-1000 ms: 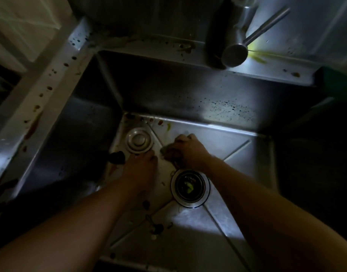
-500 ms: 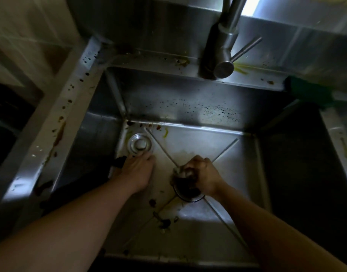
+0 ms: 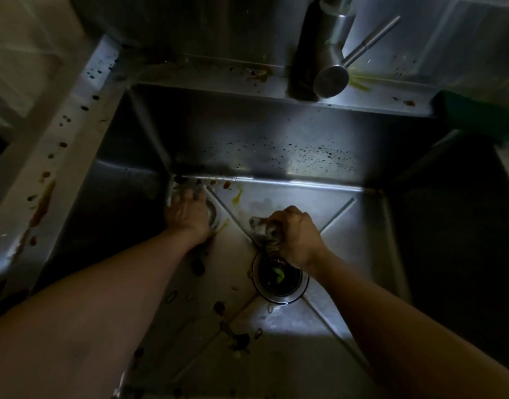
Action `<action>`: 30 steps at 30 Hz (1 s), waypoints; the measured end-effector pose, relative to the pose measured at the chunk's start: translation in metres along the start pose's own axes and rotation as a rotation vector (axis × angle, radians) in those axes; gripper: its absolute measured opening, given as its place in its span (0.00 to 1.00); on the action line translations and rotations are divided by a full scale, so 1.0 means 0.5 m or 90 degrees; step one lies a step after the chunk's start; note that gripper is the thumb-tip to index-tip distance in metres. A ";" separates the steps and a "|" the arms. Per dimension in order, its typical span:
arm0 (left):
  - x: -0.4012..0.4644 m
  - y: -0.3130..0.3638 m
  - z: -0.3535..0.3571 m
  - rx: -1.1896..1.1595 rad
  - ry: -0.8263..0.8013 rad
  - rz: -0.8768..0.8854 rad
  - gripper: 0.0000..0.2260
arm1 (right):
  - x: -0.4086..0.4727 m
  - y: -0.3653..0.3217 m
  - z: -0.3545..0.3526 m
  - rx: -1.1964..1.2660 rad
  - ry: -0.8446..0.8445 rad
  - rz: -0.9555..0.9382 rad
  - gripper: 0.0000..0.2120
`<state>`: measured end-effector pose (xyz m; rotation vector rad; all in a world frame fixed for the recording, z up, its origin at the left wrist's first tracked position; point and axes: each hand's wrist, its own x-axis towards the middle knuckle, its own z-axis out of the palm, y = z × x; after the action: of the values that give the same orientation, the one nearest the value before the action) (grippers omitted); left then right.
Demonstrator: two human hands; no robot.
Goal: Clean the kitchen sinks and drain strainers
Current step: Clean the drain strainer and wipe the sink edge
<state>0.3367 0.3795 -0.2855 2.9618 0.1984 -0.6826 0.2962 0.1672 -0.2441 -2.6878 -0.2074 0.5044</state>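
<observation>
My left hand [image 3: 188, 216] lies over the round drain strainer [image 3: 213, 216] in the sink's [image 3: 276, 156] far-left corner, hiding all but its right edge, and in the dim light I cannot tell whether my fingers are curled on it. My right hand [image 3: 298, 240] grips a wad of scrubber [image 3: 262, 226], bunched too dark to tell its long axis, just beyond the one open drain hole [image 3: 279, 279] mid-floor. One faucet [image 3: 331, 53] stands at the far rim, cut off at the top, its lever pointing right.

Both arms reach forward; left hand [image 3: 188, 214] lies flat at 11 o'clock, right hand [image 3: 298, 237] is curled tight.
</observation>
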 end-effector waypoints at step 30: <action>-0.282 0.174 -0.128 0.266 0.158 0.585 0.24 | -0.199 0.020 -0.136 0.058 0.052 0.207 0.15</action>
<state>0.2515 0.2865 -0.1604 2.9691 -1.3381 -0.2324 0.2307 0.1126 -0.1586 -2.6559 0.2726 0.4834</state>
